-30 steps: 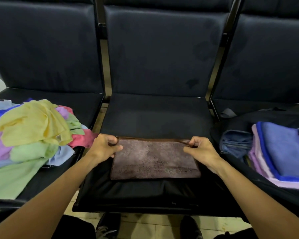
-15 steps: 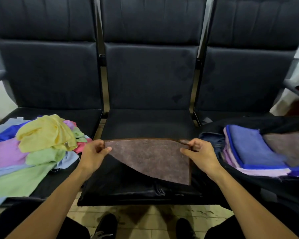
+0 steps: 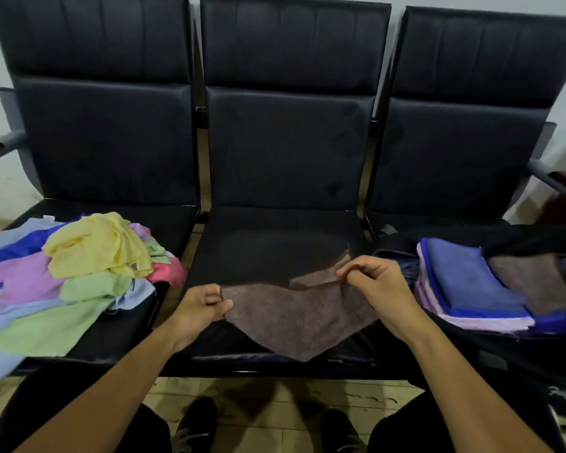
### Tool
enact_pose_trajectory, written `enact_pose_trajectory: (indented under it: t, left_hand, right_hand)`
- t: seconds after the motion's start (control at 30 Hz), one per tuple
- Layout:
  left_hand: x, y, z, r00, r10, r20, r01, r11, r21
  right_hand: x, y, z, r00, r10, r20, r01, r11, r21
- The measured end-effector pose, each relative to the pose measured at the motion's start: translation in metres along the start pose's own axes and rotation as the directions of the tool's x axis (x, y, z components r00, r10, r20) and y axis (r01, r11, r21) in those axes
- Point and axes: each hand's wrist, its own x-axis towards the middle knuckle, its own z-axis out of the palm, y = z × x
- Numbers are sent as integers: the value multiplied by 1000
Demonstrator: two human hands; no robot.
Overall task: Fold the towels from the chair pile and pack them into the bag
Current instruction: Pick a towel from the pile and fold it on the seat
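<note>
I see the brown towel [image 3: 299,317] held over the front of the middle seat [image 3: 275,243] of a row of three dark chairs; my left hand [image 3: 200,305] pinches its left corner between thumb and curled fingers, and my right hand [image 3: 374,282] pinches the right corner, lifted a little higher, so that the top edge runs up to the right; the cloth sags between the two grips and hangs to a point near the seat's front edge; beside the right hand a corner of the towel folds over and shows a second layer.

On the left seat [image 3: 174,220] lies the loose pile of towels [image 3: 66,276], unfolded and tangled; a yellow towel [image 3: 95,246] sits crumpled on top, with lilac, green, pale blue, deep blue and pink ones spread under and round it; the pink one reaches the gap beside the middle seat.

On the right seat I see the black bag [image 3: 490,233] lying open, its dark fabric spreading to the seat front; inside it rests a stack of folded towels [image 3: 471,289], a blue one on top of lilac ones, and just beside it to the right a folded brown one over a deep blue one; I cannot tell how far the bag reaches on the right.

Below the seats I see a tiled floor [image 3: 275,407] and two dark shoes [image 3: 193,426].
</note>
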Motion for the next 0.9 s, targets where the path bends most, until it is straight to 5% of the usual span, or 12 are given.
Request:
enact_pose_trajectory:
  t: [0.23, 0.5, 0.6, 0.77, 0.9]
  left_hand:
    - [26, -13, 29, 985, -84, 148, 81, 996, 30]
    - [33, -10, 70, 944, -99, 316, 74, 993, 92]
    - [33, -9, 85, 886, -97, 453, 102, 995, 13]
    - [33, -8, 94, 728, -93, 679, -33, 985, 170]
    - [33, -5, 89, 791, -83, 606, -64, 974, 218]
  right_hand:
    - [17, -6, 0, 989, 89, 114, -125, 927, 353]
    - [24, -9, 8, 959, 20, 284, -200, 758, 621]
    - [26, -12, 14, 945, 5, 327, -233, 711, 664]
    - [29, -9, 16, 940, -20, 340, -238, 675, 698]
    - [30, -9, 11, 965, 20, 260, -201, 692, 693]
